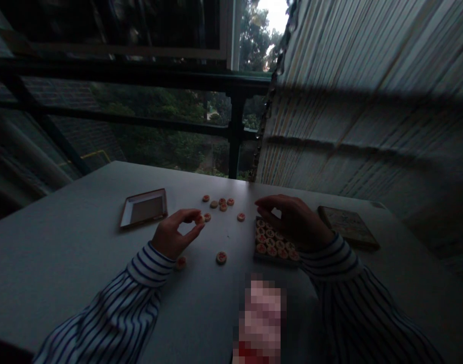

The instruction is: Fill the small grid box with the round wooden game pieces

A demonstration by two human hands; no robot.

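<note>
My left hand (174,233) pinches a round Chinese chess piece (199,219) between thumb and forefinger, a little above the table. Another piece (207,217) lies just beyond its fingertips. On the right, my right hand (297,220) hovers over an open box (277,260) packed with rows of pale pieces with red characters. Its thumb and fingers are apart, with nothing visible between them; the hand hides part of the box. Several loose pieces (223,207) are grouped at the far middle. Single ones (221,258) lie nearer, one partly behind my left wrist.
A shallow tray-like lid (143,208) rests on the white table (90,242) at left. A flat, dark patterned box or board (348,226) lies beyond my right wrist. A pixelated pink item (263,318) is at the near edge. Railing (159,124) and curtain (348,101) border the far side.
</note>
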